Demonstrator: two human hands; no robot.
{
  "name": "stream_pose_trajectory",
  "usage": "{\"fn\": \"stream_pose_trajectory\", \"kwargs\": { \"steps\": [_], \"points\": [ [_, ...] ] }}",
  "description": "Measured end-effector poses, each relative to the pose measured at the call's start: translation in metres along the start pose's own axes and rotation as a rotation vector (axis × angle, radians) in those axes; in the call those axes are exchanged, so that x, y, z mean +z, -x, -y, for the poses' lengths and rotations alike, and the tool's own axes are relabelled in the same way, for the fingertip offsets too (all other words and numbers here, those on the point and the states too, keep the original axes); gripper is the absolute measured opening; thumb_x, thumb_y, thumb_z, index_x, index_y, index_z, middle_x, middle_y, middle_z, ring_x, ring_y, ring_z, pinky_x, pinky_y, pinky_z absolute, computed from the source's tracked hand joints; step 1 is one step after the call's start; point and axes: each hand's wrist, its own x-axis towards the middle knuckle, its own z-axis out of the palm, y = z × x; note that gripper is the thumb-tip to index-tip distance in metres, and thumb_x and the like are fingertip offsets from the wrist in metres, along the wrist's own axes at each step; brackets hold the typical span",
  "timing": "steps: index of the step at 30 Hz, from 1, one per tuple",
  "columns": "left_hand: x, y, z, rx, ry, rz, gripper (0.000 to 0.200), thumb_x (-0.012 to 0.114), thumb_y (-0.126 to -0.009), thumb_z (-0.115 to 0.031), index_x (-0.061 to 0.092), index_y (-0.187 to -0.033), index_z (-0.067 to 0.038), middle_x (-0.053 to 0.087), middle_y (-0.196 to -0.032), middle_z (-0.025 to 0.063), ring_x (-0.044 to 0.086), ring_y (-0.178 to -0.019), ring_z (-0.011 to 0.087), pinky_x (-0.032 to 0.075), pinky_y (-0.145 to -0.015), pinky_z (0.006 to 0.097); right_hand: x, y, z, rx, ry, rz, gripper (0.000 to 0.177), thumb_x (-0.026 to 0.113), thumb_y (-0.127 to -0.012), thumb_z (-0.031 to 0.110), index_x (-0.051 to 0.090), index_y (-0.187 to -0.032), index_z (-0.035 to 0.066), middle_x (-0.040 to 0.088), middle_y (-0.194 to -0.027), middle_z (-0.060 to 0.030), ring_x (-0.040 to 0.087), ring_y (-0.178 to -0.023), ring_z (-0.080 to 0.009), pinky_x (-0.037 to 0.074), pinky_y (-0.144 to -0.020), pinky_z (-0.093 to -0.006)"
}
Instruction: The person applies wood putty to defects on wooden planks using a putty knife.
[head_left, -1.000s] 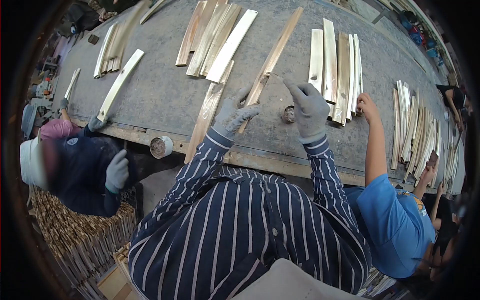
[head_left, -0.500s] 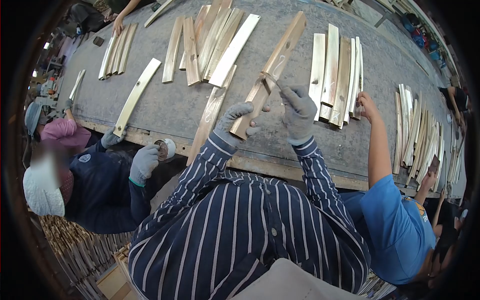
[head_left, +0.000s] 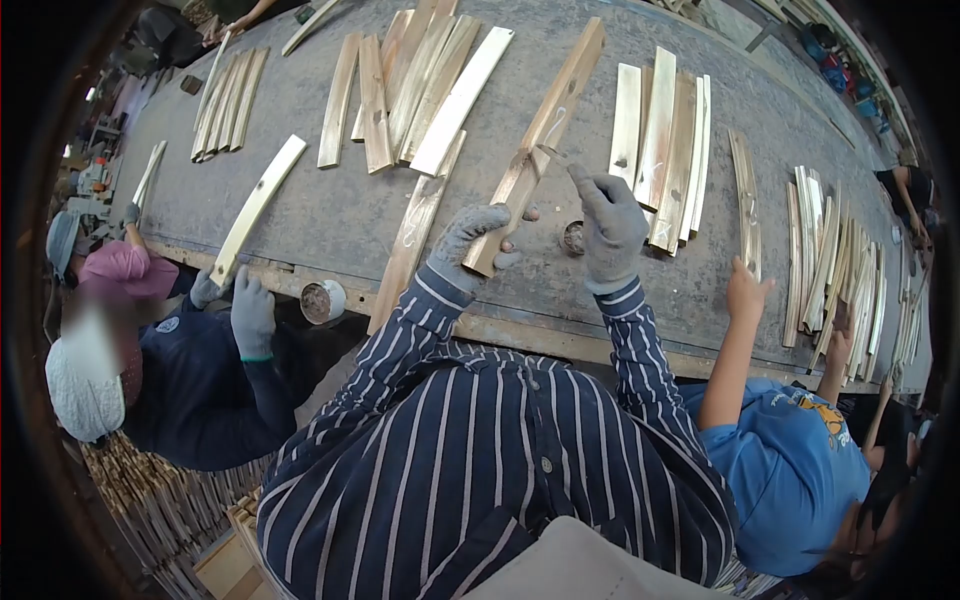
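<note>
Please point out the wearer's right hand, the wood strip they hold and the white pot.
Right hand (head_left: 612, 225): head view, back of the glove.
Wood strip (head_left: 546, 130): head view, middle of its face.
White pot (head_left: 339, 296): head view, outer wall.

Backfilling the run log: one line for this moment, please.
left hand: gripping wooden strip | right hand: holding thin tool, tip near strip, contact unclear | small container: on table

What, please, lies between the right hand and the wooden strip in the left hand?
The head view shows a small round can between the right hand and the wooden strip; a thin tool extends from that hand toward the strip.
</note>
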Motion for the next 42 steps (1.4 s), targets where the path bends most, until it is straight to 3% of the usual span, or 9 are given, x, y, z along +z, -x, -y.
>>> {"fn": "stream_pose_trajectory", "kwargs": {
  "steps": [11, 15, 17, 18, 25, 29, 35, 37, 42],
  "points": [
    [0.0, -0.004, 0.001, 0.012, -0.109, -0.006, 0.055, 0.063, -0.082, -0.018, 0.041, -0.125, 0.008, 0.059, -0.105, 0.0174, 0.054, -0.063, 0.0094, 0.048, -0.049, 0.0191, -0.01, -0.007, 0.015, -0.089, -0.061, 0.125, 0.04, 0.06, -0.078, 0.001, 0.066, -0.113, 0.018, 0.062, -0.08, -0.0055, 0.06, -0.068, -0.0191, 0.05, -0.057, -0.0289],
    [0.004, -0.002, -0.001, -0.004, -0.071, 0.0, 0.056, 0.061, -0.083, -0.017, 0.037, -0.126, 0.009, 0.056, -0.108, 0.019, 0.053, -0.063, 0.0112, 0.046, -0.048, 0.021, -0.009, -0.013, 0.014, -0.009, -0.011, 0.11, 0.04, 0.06, -0.076, -0.006, 0.066, -0.111, 0.01, 0.06, -0.08, -0.0074, 0.057, -0.066, -0.0169, 0.046, -0.057, -0.026],
    [-0.003, -0.007, -0.004, -0.034, 0.011, 0.069, 0.056, 0.061, -0.083, -0.016, 0.036, -0.127, 0.008, 0.054, -0.108, 0.0202, 0.052, -0.064, 0.0122, 0.046, -0.047, 0.0218, -0.012, -0.01, 0.02, -0.09, -0.204, 0.215, 0.04, 0.062, -0.076, -0.001, 0.066, -0.113, 0.017, 0.062, -0.08, -0.0049, 0.06, -0.067, -0.0183, 0.049, -0.058, -0.0268],
    [-0.006, -0.008, -0.005, -0.058, 0.096, 0.129, 0.057, 0.061, -0.083, -0.015, 0.034, -0.128, 0.008, 0.052, -0.109, 0.0213, 0.051, -0.064, 0.0132, 0.045, -0.047, 0.0225, -0.019, -0.009, 0.023, 0.046, -0.397, 0.343, 0.04, 0.058, -0.076, -0.008, 0.066, -0.112, 0.009, 0.06, -0.08, -0.0081, 0.057, -0.066, -0.0161, 0.046, -0.059, -0.0245],
    [-0.011, -0.006, -0.003, -0.113, 0.179, 0.208, 0.059, 0.061, -0.083, -0.016, 0.032, -0.13, 0.006, 0.048, -0.108, 0.0202, 0.048, -0.063, 0.0138, 0.044, -0.045, 0.0218, -0.011, -0.017, 0.025, 0.072, -0.2, 0.181, 0.032, 0.06, -0.082, 0.005, 0.066, -0.112, 0.016, 0.06, -0.077, -0.007, 0.059, -0.066, -0.0216, 0.047, -0.059, -0.0288],
    [-0.02, -0.01, 0.0, -0.204, 0.44, 0.366, 0.065, 0.064, -0.081, -0.019, 0.029, -0.131, 0.005, 0.045, -0.104, 0.019, 0.044, -0.059, 0.0125, 0.042, -0.043, 0.0211, -0.012, -0.015, 0.031, 0.037, -0.226, 0.303, 0.029, 0.06, -0.083, 0.007, 0.065, -0.111, 0.015, 0.06, -0.076, -0.0067, 0.06, -0.065, -0.0217, 0.046, -0.058, -0.0314],
    [-0.035, 0.009, -0.001, -0.248, 0.466, 0.49, 0.077, 0.068, -0.078, -0.019, 0.023, -0.138, -0.001, 0.044, -0.102, 0.0198, 0.042, -0.058, 0.0128, 0.039, -0.042, 0.0215, -0.018, -0.032, 0.008, 0.18, -0.435, -0.004, 0.027, 0.064, -0.08, 0.005, 0.068, -0.105, 0.012, 0.063, -0.078, -0.0068, 0.063, -0.068, -0.0205, 0.048, -0.058, -0.0286],
    [-0.04, 0.017, 0.0, -0.237, 0.419, 0.465, 0.076, 0.068, -0.078, -0.02, 0.024, -0.136, 0.001, 0.044, -0.102, 0.0203, 0.042, -0.057, 0.013, 0.039, -0.041, 0.0218, -0.021, -0.041, -0.003, 0.105, -0.066, 0.012, 0.026, 0.065, -0.079, 0.006, 0.069, -0.104, 0.013, 0.063, -0.078, -0.0051, 0.062, -0.066, -0.0187, 0.048, -0.057, -0.0273],
    [-0.034, 0.026, 0.004, -0.217, 0.402, 0.39, 0.075, 0.067, -0.078, -0.021, 0.025, -0.134, 0.005, 0.044, -0.1, 0.0212, 0.042, -0.057, 0.0135, 0.039, -0.039, 0.0221, -0.009, -0.045, -0.008, -0.014, 0.152, 0.011, 0.031, 0.064, -0.079, 0.009, 0.068, -0.108, 0.019, 0.061, -0.078, -0.0019, 0.06, -0.063, -0.0167, 0.047, -0.052, -0.0284]
  ]
}}
